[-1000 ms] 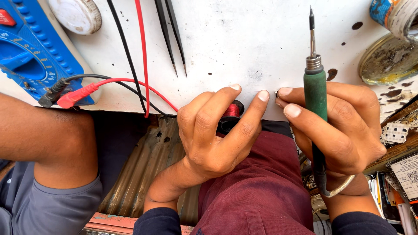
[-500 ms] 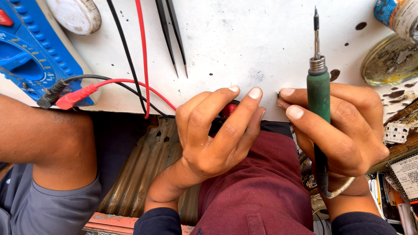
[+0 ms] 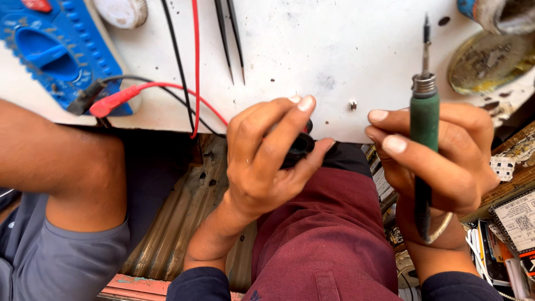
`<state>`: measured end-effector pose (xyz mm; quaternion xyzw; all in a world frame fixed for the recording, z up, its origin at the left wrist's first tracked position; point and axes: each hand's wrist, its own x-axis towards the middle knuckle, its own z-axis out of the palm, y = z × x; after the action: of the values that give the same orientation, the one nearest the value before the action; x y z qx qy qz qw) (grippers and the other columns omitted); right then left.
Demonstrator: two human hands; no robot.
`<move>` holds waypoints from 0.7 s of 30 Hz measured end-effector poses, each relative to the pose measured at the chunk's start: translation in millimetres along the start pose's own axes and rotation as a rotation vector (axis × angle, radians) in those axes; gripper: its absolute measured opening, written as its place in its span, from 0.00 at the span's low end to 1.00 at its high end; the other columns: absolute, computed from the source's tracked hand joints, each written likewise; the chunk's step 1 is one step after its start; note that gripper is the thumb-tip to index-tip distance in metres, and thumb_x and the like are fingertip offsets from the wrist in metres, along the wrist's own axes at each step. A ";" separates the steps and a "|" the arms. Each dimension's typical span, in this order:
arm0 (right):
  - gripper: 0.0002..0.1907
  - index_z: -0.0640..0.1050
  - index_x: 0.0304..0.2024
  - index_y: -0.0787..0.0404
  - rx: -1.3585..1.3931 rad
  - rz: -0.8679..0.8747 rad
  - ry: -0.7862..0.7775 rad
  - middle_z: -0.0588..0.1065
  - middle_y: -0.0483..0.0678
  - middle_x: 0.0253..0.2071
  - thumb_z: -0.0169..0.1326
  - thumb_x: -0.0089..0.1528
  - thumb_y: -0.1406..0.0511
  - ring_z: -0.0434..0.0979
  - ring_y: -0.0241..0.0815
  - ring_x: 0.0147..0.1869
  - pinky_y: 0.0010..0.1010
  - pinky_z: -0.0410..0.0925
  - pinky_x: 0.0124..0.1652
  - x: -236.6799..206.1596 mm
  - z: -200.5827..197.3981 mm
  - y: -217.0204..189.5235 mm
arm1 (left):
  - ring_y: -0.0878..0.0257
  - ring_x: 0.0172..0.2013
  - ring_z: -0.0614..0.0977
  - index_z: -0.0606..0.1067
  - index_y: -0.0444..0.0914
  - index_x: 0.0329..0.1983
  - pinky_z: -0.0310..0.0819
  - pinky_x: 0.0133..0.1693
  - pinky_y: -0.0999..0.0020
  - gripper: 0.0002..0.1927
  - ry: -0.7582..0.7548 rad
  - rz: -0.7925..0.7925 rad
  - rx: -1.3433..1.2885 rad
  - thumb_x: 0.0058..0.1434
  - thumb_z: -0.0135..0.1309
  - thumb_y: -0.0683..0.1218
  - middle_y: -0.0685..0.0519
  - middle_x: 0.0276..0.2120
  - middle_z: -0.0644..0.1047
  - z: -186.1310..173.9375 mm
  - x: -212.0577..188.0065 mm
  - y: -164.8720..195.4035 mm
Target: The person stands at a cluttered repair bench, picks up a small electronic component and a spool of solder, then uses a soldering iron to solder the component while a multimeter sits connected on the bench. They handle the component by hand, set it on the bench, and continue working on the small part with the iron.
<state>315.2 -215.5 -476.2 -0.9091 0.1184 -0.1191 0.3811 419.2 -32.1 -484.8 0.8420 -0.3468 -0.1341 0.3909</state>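
Note:
My left hand (image 3: 273, 161) is closed around a small black part (image 3: 298, 149) with a bit of red showing, held at the near edge of the white worktop (image 3: 312, 50). My right hand (image 3: 440, 161) grips a green-handled soldering iron (image 3: 424, 120), tip pointing up and away over the worktop. A tiny metal piece (image 3: 353, 105) lies on the white surface between the two hands.
A blue multimeter (image 3: 56, 50) with red and black leads (image 3: 167, 89) sits at the far left. Black tweezers (image 3: 231, 39) lie at the top centre. A round tin lid (image 3: 487, 58) is at the top right. Another person's bare arm (image 3: 61, 167) rests on the left.
My hands have moved slightly apart. A tiny metal piece now shows on the worktop between them. The soldering iron has shifted a little right.

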 end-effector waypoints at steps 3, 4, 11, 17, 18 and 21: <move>0.15 0.70 0.51 0.53 0.063 -0.020 0.091 0.82 0.48 0.47 0.64 0.70 0.69 0.77 0.45 0.49 0.31 0.69 0.48 -13.9 -1.7 3.2 | 0.58 0.55 0.75 0.69 0.38 0.68 0.71 0.57 0.65 0.34 0.007 -0.006 0.002 0.63 0.75 0.44 0.51 0.57 0.72 -6.3 -4.6 4.5; 0.14 0.69 0.51 0.52 0.099 -0.002 0.111 0.82 0.49 0.47 0.63 0.72 0.68 0.76 0.45 0.49 0.31 0.69 0.50 -23.1 -5.2 -1.1 | 0.57 0.55 0.75 0.69 0.39 0.68 0.71 0.58 0.65 0.35 0.010 -0.012 0.000 0.64 0.75 0.44 0.51 0.58 0.72 -8.3 -6.5 6.9; 0.09 0.67 0.57 0.51 0.344 0.025 0.344 0.81 0.52 0.42 0.52 0.77 0.63 0.74 0.41 0.45 0.28 0.68 0.50 -107.5 -32.0 -40.1 | 0.53 0.57 0.74 0.69 0.40 0.69 0.71 0.60 0.62 0.35 0.061 0.001 -0.055 0.61 0.72 0.43 0.50 0.57 0.72 -20.3 -20.8 26.9; 0.17 0.72 0.57 0.64 0.421 0.161 0.849 0.79 0.55 0.35 0.56 0.72 0.59 0.79 0.42 0.36 0.31 0.72 0.43 -216.4 -24.6 -83.7 | 0.48 0.58 0.75 0.71 0.37 0.64 0.70 0.61 0.56 0.33 0.113 0.076 -0.065 0.57 0.70 0.43 0.45 0.56 0.74 -31.7 -33.2 34.9; 0.20 0.73 0.57 0.65 0.452 0.218 0.935 0.78 0.55 0.34 0.56 0.71 0.58 0.79 0.42 0.34 0.30 0.73 0.41 -236.0 -22.3 -94.7 | 0.47 0.57 0.75 0.71 0.36 0.64 0.69 0.60 0.55 0.33 0.101 0.087 -0.058 0.57 0.70 0.43 0.44 0.56 0.74 -34.5 -35.3 34.6; 0.25 0.75 0.57 0.69 0.424 0.269 1.152 0.77 0.52 0.31 0.58 0.69 0.55 0.77 0.39 0.31 0.27 0.70 0.37 -287.5 -20.9 -124.7 | 0.46 0.55 0.75 0.70 0.33 0.64 0.68 0.60 0.55 0.33 0.070 0.132 -0.021 0.56 0.70 0.44 0.42 0.55 0.74 -44.2 -41.7 30.9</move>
<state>53.0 -56.3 -408.3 -0.5807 0.3920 -0.5619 0.4399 396.2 7.6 -434.4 0.8174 -0.3863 -0.0822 0.4195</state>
